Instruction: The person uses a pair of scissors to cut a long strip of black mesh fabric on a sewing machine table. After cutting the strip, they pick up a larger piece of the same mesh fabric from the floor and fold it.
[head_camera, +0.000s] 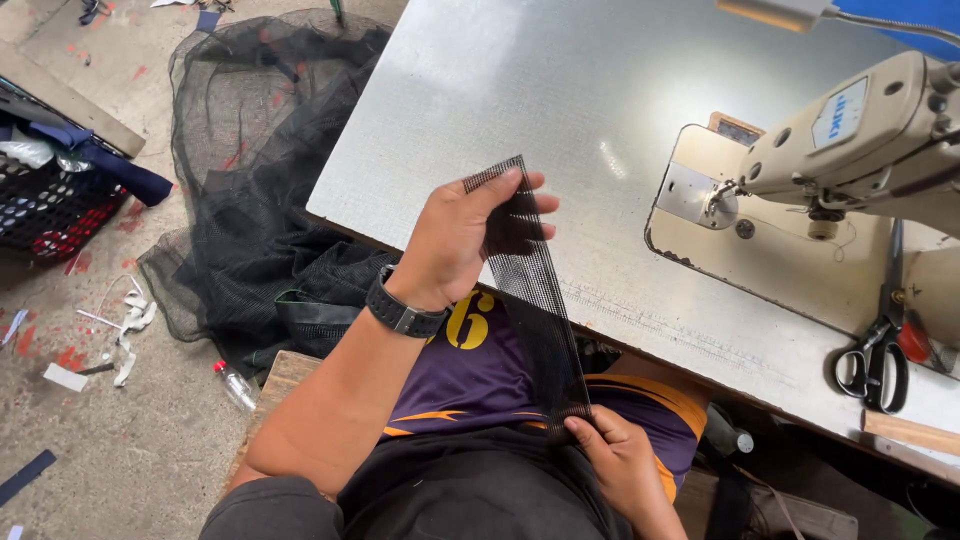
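A long narrow strip of black mesh (535, 290) is stretched between my two hands above my lap. My left hand (465, 235), with a black watch on its wrist, holds the strip's upper end over the near edge of the grey sewing table (520, 90). My right hand (620, 460) pinches the lower end close to my body, over dark fabric and a purple and orange shirt. The strip is taut and runs slightly slanted from upper left to lower right.
A cream sewing machine (860, 140) stands at the table's right, with black scissors (875, 355) beside it. On the floor at left lie a heap of black netting (260, 150), a basket of cloth (50, 190), a small plastic bottle (235, 385) and white scraps.
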